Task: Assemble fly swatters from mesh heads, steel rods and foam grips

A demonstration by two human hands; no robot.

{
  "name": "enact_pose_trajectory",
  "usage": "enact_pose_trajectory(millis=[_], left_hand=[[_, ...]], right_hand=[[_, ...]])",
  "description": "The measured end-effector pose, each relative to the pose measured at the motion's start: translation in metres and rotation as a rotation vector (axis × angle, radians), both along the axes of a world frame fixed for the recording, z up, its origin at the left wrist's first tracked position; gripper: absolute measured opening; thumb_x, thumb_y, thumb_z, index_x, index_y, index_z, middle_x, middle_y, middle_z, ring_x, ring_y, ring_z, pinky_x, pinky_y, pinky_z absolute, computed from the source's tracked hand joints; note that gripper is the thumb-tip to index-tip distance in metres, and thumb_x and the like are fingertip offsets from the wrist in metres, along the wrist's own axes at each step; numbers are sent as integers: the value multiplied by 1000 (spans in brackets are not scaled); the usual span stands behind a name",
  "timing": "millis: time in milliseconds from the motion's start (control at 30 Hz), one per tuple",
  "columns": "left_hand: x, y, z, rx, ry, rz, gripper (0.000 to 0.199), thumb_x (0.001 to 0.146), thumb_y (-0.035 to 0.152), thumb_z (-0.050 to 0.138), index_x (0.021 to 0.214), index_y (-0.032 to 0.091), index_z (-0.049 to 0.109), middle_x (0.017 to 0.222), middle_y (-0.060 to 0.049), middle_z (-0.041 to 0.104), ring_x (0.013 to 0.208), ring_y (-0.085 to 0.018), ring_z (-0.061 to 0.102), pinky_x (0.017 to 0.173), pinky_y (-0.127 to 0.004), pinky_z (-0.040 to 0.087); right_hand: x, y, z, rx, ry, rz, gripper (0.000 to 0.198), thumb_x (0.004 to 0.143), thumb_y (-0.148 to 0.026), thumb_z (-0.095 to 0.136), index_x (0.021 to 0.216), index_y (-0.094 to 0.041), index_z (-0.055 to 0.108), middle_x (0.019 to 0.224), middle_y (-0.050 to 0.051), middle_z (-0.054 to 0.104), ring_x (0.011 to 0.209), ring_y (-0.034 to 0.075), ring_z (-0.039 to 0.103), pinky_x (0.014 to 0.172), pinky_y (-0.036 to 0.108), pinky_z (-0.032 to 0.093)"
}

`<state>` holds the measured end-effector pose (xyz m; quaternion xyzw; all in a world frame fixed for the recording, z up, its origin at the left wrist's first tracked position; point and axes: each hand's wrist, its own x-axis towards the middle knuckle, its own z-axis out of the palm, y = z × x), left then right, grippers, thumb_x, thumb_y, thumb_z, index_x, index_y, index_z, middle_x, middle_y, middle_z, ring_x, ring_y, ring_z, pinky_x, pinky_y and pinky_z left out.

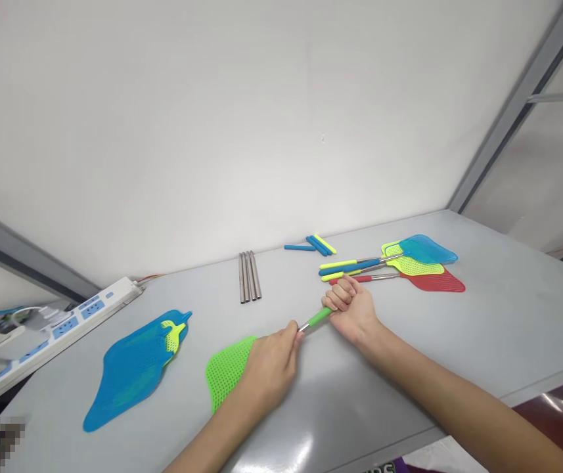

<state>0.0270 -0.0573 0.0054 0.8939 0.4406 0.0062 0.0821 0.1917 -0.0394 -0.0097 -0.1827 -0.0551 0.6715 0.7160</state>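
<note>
Both my hands are closed on one green fly swatter (pixel 229 371), held slantwise over the table. My left hand (pixel 272 361) grips its metal shaft near the perforated head, which it partly covers. The fingers of my right hand (pixel 350 303) wrap round the end of the green handle sleeve (pixel 319 316). Just beyond my right hand lie several swatters with blue, yellow and red heads; the red head (pixel 433 282) is nearest. To the left of my left hand rests a stack of loose blue swatter heads (pixel 133 368) with a yellow one (pixel 173 336) showing.
Several metal tubes (pixel 250 277) lie side by side near the wall. Right of them are loose blue and yellow handle sleeves (pixel 318 245). A white power strip (pixel 59 328) with plugs runs along the left edge of the grey table (pixel 498 315).
</note>
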Motion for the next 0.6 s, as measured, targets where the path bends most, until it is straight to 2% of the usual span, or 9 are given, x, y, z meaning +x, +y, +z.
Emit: enact_pose_trajectory(millis=[100,367,600], left_hand=[[-4,-3,1,-24,20,-5,25,88,28,15,75,21,36,62,1,56,52,-15,51,45,-25,23],[-8,-6,-8,-10,8,-61,22,87,25,16,75,21,33,58,1,52,51,-16,48,47,-25,26],[-5,-10,-6,-84,-111,-56,25,88,27,15,69,21,30,54,3,48,46,-13,43,45,-24,25]], right_hand=[[-7,-6,3,14,17,-25,37,77,-22,37,48,-19,15,37,-7,11,33,7,11,35,22,19],[-21,-14,0,-97,112,-110,37,76,-25,38,49,-19,13,38,-8,8,35,7,6,34,21,13],[-23,-21,9,-61,66,-109,39,76,-28,39,48,-19,14,38,-8,7,34,7,6,34,22,12]])
